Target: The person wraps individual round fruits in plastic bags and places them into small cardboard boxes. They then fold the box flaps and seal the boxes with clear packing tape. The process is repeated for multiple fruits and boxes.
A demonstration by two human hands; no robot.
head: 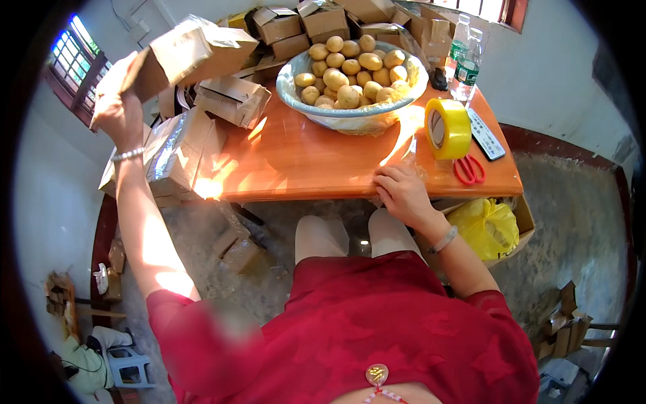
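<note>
My left hand is raised at the upper left, gripping the end of a cardboard box above the piled cartons. My right hand rests at the front edge of the orange table, beside some clear plastic film; whether its fingers hold any of that film I cannot tell. A large basin lined with plastic holds several potatoes. Right of it, a roll of yellow packing tape stands on its edge, near red-handled scissors. A taped carton lies at the table's left end.
Cardboard boxes are heaped along the back. Two plastic bottles and a long white label-bearing object are at the right. A yellow bag sits in a box below the table. Another person is at the lower left, by a stool.
</note>
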